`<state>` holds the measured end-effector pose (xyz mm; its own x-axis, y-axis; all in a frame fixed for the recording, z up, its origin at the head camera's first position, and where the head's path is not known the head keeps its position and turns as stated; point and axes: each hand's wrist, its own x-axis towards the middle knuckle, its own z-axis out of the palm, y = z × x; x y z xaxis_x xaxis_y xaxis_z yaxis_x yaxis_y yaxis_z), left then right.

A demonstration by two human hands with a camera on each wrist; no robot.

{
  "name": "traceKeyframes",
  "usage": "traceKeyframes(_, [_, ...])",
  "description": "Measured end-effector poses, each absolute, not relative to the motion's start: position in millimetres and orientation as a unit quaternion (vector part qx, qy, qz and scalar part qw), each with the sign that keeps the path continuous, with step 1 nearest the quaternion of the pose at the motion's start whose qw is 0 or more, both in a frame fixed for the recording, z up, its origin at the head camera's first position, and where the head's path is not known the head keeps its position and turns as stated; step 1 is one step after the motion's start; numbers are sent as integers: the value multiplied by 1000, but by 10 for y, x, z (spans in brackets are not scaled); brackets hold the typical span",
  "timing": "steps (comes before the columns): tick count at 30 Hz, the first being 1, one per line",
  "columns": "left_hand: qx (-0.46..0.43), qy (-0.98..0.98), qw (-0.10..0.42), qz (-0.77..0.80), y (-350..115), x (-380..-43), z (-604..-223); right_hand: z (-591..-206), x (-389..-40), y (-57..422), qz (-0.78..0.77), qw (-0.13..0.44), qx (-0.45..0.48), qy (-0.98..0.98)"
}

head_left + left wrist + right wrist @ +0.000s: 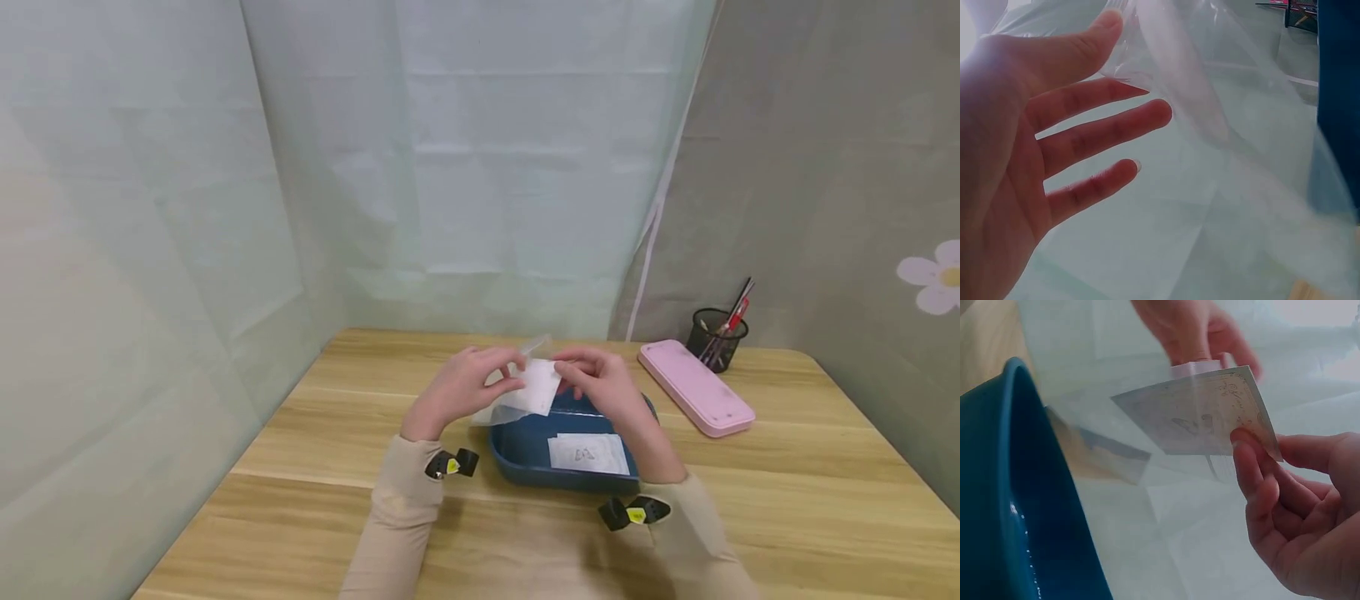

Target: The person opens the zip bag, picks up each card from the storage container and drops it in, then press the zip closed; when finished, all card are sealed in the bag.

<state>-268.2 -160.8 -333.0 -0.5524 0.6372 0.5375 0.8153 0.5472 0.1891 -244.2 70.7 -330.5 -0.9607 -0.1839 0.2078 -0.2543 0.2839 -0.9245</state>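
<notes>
My left hand (474, 382) pinches the edge of a clear plastic bag (1254, 169) between thumb and forefinger, the other fingers spread. The thin bag hangs loosely and shows creases. My right hand (598, 379) grips the edge of a white square packet (538, 387) between thumb and fingers. Dark print shows on the packet's underside in the right wrist view, where its far part overlaps the bag. Both hands are above the far left part of a blue plastic bin (525, 450). Inside the bin lie flat white printed packets (588, 454), overlapping one another.
A pink case (696, 387) lies on the wooden table (810, 483) to the right of the bin. Behind it stands a black mesh pen cup (717, 340) with pens. Pale curtains (480, 183) hang around the table's back and sides.
</notes>
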Motion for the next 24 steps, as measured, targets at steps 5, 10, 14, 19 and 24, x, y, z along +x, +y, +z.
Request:
traceKeyframes(5, [-435,-849,214,-211,-1603,-2708,-3345,-3369,-2468,663,539,24,138,-831])
traceKeyframes(10, [-437,-847,217,-211,-1600,-2710,-3338,-3379,-2453,629,513,19,160,-843])
traceKeyframes(14, [-440,-846,217,-207,-1595,-2702,-3319,-3375,-2442,599,504,34,172,-846])
traceKeyframes(19, [-444,-844,226,-202,-1590,-2696,-3322,-3417,-2449,539,488,73,168,-853])
traceKeyframes(24, [-446,-840,236,-199,-1572,-2689,-3330,-3484,-2462,475,484,114,150,-855])
